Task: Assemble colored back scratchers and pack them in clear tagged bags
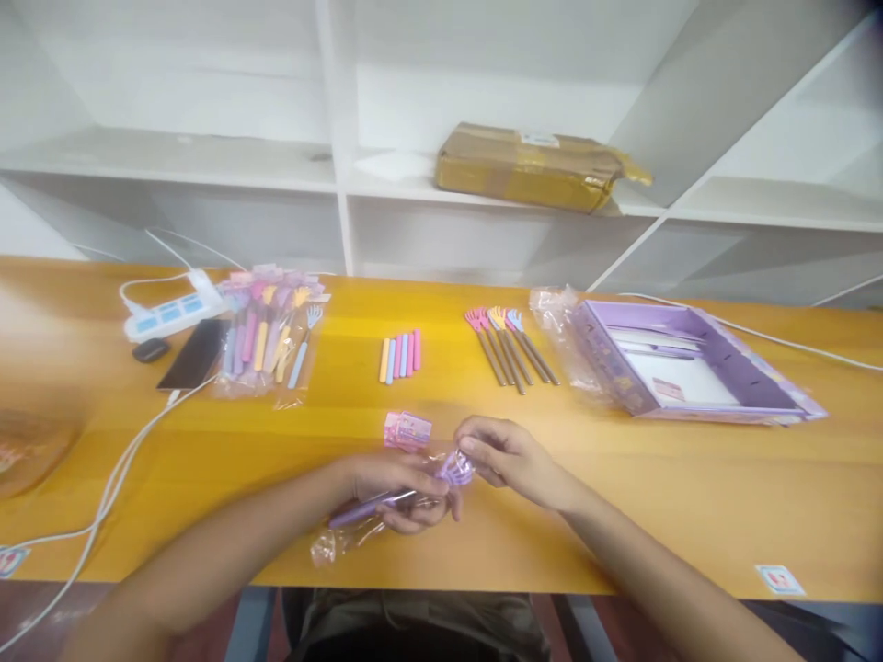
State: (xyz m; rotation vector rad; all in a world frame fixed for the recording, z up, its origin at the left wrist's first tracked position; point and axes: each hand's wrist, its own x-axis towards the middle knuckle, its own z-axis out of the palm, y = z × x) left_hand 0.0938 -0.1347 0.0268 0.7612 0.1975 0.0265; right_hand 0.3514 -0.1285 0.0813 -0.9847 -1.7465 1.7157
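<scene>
A purple back scratcher [365, 508] in a clear plastic bag [324, 549] lies across my left hand [407, 492], whose fingers are wrapped round its shaft. Its claw-shaped head points right. My right hand [500, 450] pinches the bag's end beside the claw. Just beyond my left hand is a small stack of pink and purple cards [408, 429]. Further back lie several loose coloured handles [400, 356] in a row. To their right rest several metal rods with claw heads [514, 349], in pink, yellow and blue.
Bagged back scratchers [266, 331] are piled at the back left, by a black phone [194, 354] and a white power strip [172, 314] with cables. A purple box [751, 368] and clear plastic bags [562, 336] are at the right. A taped carton [528, 165] sits on the shelf.
</scene>
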